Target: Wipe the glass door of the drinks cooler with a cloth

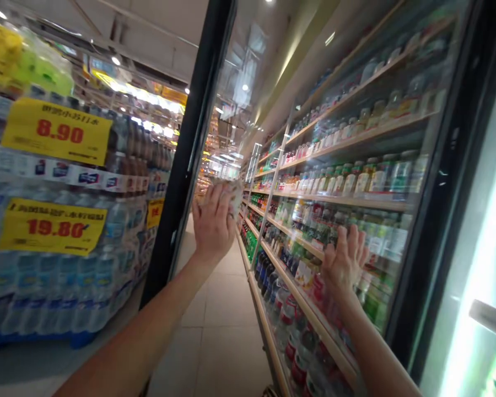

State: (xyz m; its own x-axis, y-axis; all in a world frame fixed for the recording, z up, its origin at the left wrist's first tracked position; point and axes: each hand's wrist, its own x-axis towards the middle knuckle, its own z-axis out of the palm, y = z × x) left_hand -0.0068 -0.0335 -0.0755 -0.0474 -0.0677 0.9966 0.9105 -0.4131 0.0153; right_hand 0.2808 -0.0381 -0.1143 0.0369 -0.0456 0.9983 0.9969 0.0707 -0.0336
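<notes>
A glass door (248, 127) with a black frame stands swung out in front of me. My left hand (215, 220) presses a pale, patterned cloth (233, 196) against the pane, near the door's left frame edge. The fingers are closed over the cloth and cover part of it. Farther right, my right hand (344, 256) is raised at the pane with its fingers apart, holding nothing. Whether its fingertips touch the glass I cannot tell.
Shelves of bottled drinks (355, 176) show in the glass. To the left are stacked packs of water bottles (58, 275) with yellow price signs (55, 131). A lit cooler interior (475, 248) is at the right edge. Tiled floor (221, 309) runs below the door.
</notes>
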